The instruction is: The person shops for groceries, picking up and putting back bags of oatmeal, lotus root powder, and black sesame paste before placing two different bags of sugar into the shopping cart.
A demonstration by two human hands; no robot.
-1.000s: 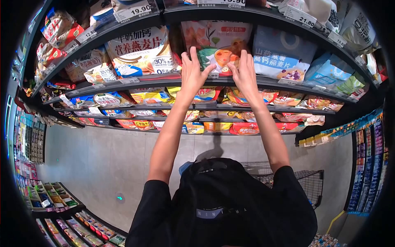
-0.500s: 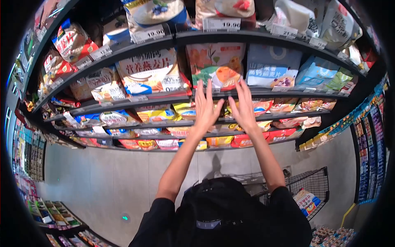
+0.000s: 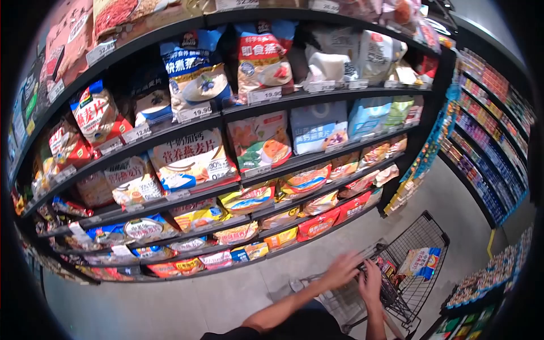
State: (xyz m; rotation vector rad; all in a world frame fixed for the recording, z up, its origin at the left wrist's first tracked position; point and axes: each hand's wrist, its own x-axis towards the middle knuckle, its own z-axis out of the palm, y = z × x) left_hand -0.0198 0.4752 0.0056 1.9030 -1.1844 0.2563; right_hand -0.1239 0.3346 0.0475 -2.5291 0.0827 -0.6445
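Both hands are low at the right of the head view, by the near end of a wire shopping cart (image 3: 428, 235). My left hand (image 3: 341, 271) is stretched out above the cart's near end, smeared by motion, and its grip cannot be made out. Beside it on the right, my right hand (image 3: 370, 279) is bent at the cart's near edge, with its fingers partly hidden. A white and blue food bag (image 3: 420, 263) lies in the cart, near some dark red packages (image 3: 389, 268).
Shelves (image 3: 317, 88) of bagged cereals curve across the front and left. More stocked shelves (image 3: 487, 141) stand at the far right beyond the aisle floor (image 3: 382, 218). A product display (image 3: 487, 289) is close on the cart's right.
Both hands have left the pink and green bag on the shelf and moved down and right to the cart. The view has turned, showing more of the upper shelves and the right aisle.
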